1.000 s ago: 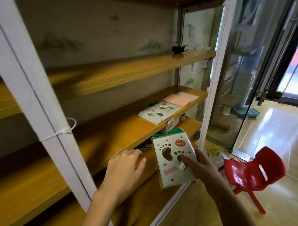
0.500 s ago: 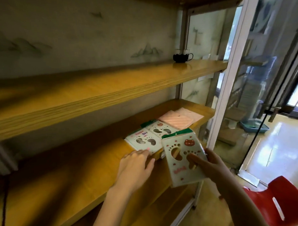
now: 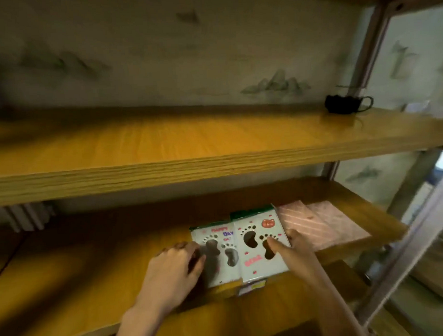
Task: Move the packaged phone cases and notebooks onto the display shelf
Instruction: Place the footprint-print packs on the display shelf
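Two packaged phone cases with paw-print cut-outs lie side by side on the middle wooden shelf. My right hand pinches the right phone case, thumb on its front and fingers at its right edge, and the case overlaps the left one. The fingertips of my left hand rest against the left edge of the left phone case. Pink striped notebooks lie flat just right of the cases.
An upper wooden shelf overhangs the middle one and carries a black cup at its right end. A metal upright stands at the shelf's right front corner. Bare shelf board stretches left of my hands.
My right hand has carried the phone case forward from in front of the shelf and laid it beside the other case. My left hand slid up to that case's left edge.
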